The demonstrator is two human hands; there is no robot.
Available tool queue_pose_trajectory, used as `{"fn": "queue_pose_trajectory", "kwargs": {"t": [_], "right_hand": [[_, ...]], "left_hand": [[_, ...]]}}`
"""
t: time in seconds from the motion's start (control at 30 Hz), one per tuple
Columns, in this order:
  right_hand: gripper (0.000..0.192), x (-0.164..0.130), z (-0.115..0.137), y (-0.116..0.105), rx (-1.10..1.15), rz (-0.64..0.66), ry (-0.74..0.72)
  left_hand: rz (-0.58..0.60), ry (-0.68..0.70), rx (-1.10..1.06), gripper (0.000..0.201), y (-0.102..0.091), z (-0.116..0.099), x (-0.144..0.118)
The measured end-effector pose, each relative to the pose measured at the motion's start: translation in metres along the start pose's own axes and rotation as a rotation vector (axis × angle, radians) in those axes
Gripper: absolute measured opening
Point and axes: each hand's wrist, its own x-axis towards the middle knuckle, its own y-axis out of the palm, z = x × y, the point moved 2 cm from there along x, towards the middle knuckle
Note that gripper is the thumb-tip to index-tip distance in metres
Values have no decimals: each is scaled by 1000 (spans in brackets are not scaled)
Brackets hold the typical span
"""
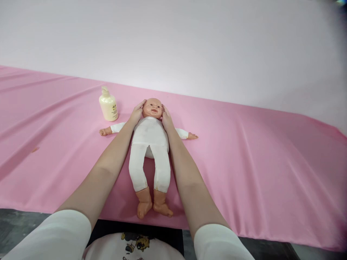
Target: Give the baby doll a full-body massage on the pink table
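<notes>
A baby doll (150,131) with a white cloth body lies on its back, its head away from me and its feet towards me. Its arms are spread out to both sides. My left hand (137,112) rests against the left side of the doll's head, fingers stretched along it. Against the other side of the head lies my right hand (166,115), its fingers extended too. The palms face inward, and the head sits between them. My forearms run along both sides of the doll's body.
A cream pump bottle (108,107) stands beyond the doll's outstretched arm, left of my left hand. Pink cloth (230,155) with folds covers the table. Behind it rises a pale wall (189,47).
</notes>
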Motion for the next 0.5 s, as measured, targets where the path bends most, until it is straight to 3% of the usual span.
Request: {"fn": "queue_pose_trajectory", "kwargs": {"t": [0.3, 0.5], "right_hand": [[70, 2, -3, -3, -71, 2, -31], [80, -2, 2, -1, -58, 4, -111]], "left_hand": [[-30, 56, 49, 63, -1, -3, -2], [13, 83, 86, 76, 5, -11, -9]]}}
